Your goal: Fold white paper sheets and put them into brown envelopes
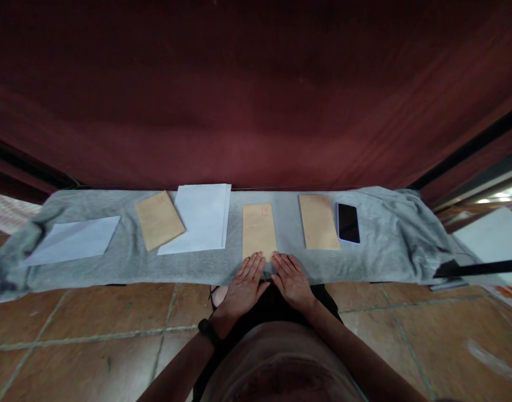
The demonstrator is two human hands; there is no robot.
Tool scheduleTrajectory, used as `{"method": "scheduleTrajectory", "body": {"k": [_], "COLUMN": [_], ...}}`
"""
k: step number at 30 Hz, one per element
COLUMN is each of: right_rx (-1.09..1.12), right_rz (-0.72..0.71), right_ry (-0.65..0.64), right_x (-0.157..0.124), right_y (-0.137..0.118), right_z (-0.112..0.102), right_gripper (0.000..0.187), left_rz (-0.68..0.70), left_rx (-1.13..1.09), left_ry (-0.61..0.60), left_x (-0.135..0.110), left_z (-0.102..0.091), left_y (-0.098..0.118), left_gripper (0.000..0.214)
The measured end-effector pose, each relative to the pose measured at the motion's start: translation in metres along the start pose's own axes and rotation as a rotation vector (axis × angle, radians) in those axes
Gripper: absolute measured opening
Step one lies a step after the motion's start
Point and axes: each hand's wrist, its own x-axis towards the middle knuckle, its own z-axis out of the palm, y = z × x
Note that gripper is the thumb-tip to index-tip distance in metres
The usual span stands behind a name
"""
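A brown paper envelope [259,229] with a small red printed mark near its top right corner lies flat in front of me on the grey cloth. Fingertips of my left hand [248,282] rest on its lower left edge, the fingers stretched out flat. My right hand [292,282] lies flat as well, its fingertips at the envelope's lower right corner. Neither hand grips anything. To the right is another brown envelope [320,222], with a phone [348,223] beside it. On the left, a brown envelope stack [158,220] overlaps white paper sheets [203,218].
A folded white sheet [73,240] lies at the far left of the grey cloth [381,240], which covers a narrow bench. Behind it rises a dark red panel [256,134]. A black bar [482,268] and white board [496,240] stand at the right, above the tiled floor [113,318].
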Motion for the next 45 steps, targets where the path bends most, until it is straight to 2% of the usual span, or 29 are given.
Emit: {"method": "scheduleTrajectory", "body": {"k": [15, 21, 27, 32, 38, 45], "right_rx": [-0.028, -0.028, -0.028, 0.006, 0.048, 0.007], "right_rz": [0.008, 0.009, 0.002, -0.012, -0.091, -0.081], "right_ry": [0.010, 0.012, 0.011, 0.031, -0.016, -0.031], "right_x": [-0.005, -0.006, -0.006, -0.005, 0.001, -0.002], "right_y": [0.010, 0.011, 0.010, 0.008, -0.005, -0.008], "right_z": [-0.005, -0.004, -0.006, -0.005, 0.002, 0.012], "right_gripper": [0.049, 0.049, 0.047, 0.051, 0.055, 0.056], "left_rz": [-0.070, -0.098, -0.102, -0.131, -0.021, 0.001], "left_rx": [0.053, 0.056, 0.063, 0.061, -0.027, -0.056], "left_ry": [0.026, 0.010, -0.013, -0.006, -0.080, -0.099], "left_x": [-0.021, -0.024, -0.022, -0.014, -0.002, 0.000], "left_z": [-0.001, -0.003, -0.006, -0.011, -0.012, -0.007], "left_y": [-0.026, -0.028, -0.024, -0.013, 0.001, 0.004], "left_gripper": [0.069, 0.068, 0.070, 0.073, 0.070, 0.071]}}
